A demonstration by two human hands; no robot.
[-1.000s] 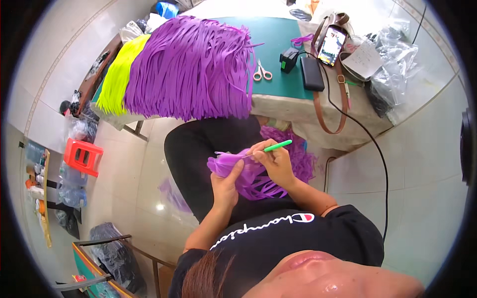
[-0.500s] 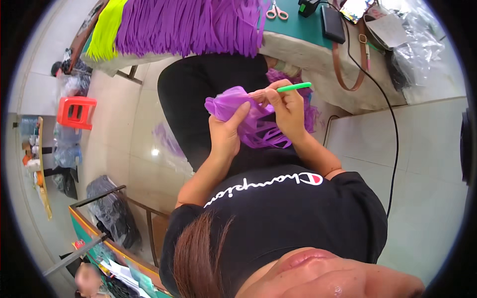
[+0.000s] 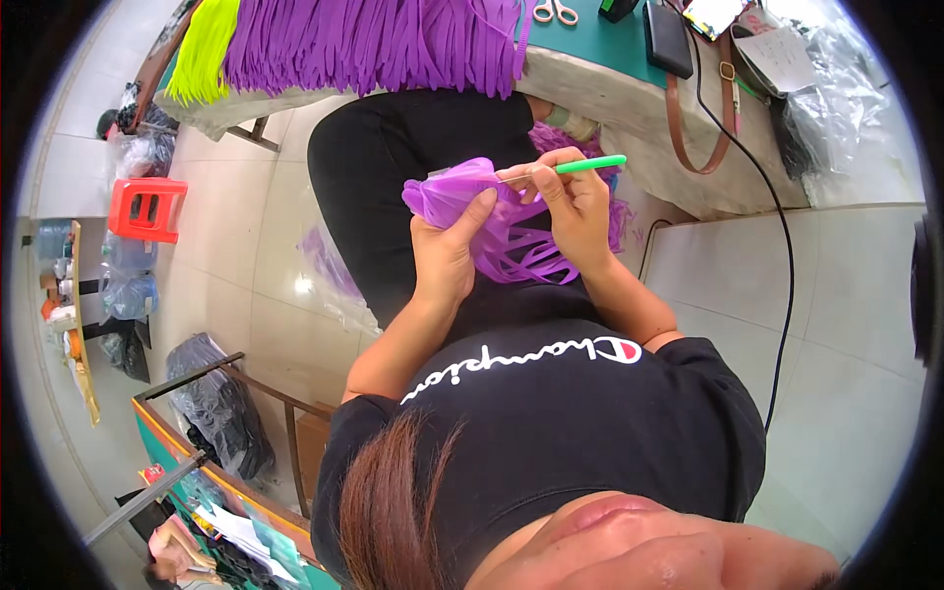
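My left hand [image 3: 444,254] is closed on a bunch of thin, see-through purple ribbon strips [image 3: 452,193], its thumb pressed on top. Loose ends of the strips hang down between my two hands, over my lap. My right hand [image 3: 575,214] pinches a green-handled needle tool [image 3: 590,164], whose thin metal shaft points left into the gathered strips. The tool's tip is too fine to make out. Both hands are held close together above my black trousers [image 3: 364,187].
A green-topped table [image 3: 590,44] ahead carries purple fringe [image 3: 364,44], yellow-green fringe [image 3: 204,54], scissors [image 3: 556,12] and a black wallet-like case [image 3: 669,41]. A black cable [image 3: 762,177] and brown strap [image 3: 678,128] hang at its right. A red stool [image 3: 147,209] stands left; another person [image 3: 177,551] is lower left.
The view has shifted slightly, so the table sits a little higher. My right hand and the green-handled tool have moved slightly up and right. My left hand keeps its grip.
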